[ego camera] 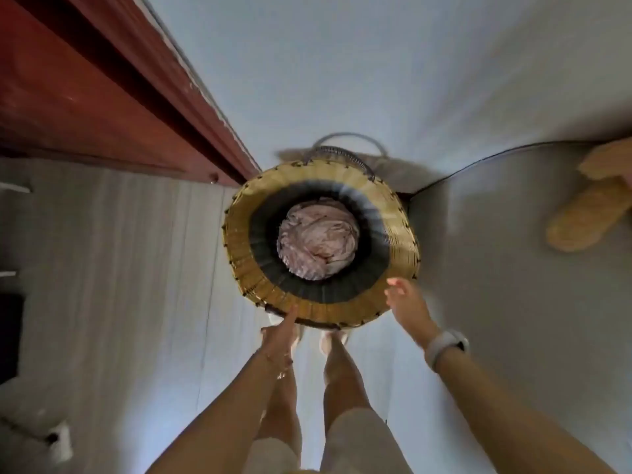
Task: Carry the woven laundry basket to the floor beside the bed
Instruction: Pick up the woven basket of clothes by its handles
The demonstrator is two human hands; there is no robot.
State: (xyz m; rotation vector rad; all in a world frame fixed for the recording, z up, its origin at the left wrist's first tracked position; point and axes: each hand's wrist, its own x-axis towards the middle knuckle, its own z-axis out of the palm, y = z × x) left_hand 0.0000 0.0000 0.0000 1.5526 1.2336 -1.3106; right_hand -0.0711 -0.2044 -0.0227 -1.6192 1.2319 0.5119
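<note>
Basket (pixel 319 241) stands upright on the floor (pixel 342 80), straight ahead of both open, empty hands. Left hand (pixel 278 340) touches its near rim; right hand (pixel 408 302) spreads just beside the right rim. Cloth (pixel 318 241) fills the bottom; bed (pixel 513 268) is rightward.

The pale floor (pixel 342 80) carries the woven laundry basket (pixel 239 254), standing upright. The person's feet (pixel 330 340) rest just beside the basket. Right of the basket, the bed (pixel 496 268) bears a tan cushion (pixel 581 213).
</note>
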